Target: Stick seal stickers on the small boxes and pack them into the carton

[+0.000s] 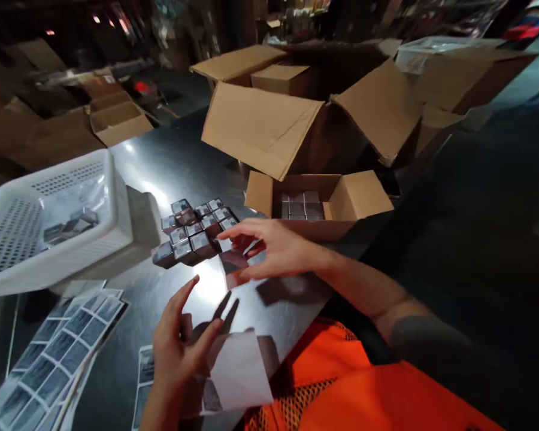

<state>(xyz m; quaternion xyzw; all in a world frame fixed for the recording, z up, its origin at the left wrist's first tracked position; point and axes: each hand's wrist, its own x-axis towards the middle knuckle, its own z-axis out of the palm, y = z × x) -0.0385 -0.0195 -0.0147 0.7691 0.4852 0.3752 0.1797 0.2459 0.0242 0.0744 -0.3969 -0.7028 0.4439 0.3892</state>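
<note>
My right hand [278, 248] reaches over the metal table, with index finger and thumb around a small shiny box [233, 258] at the near right end of a cluster. That cluster of small dark boxes [191, 230] has pale printed labels on the tops. My left hand [182, 347] is nearer to me, with thumb and fingers spread and nothing between them. Below it lies a white sheet [240, 371], partly hidden by the hand. A printed label sheet [144, 374] pokes out to the left of my left wrist.
A white perforated basket [121, 209] at left holds a clear bag and several small boxes. Stacked label sheets [65, 353] lie before it. An open carton [359, 194] with small boxes inside stands beyond my right hand; a large open carton [260, 129] is behind it.
</note>
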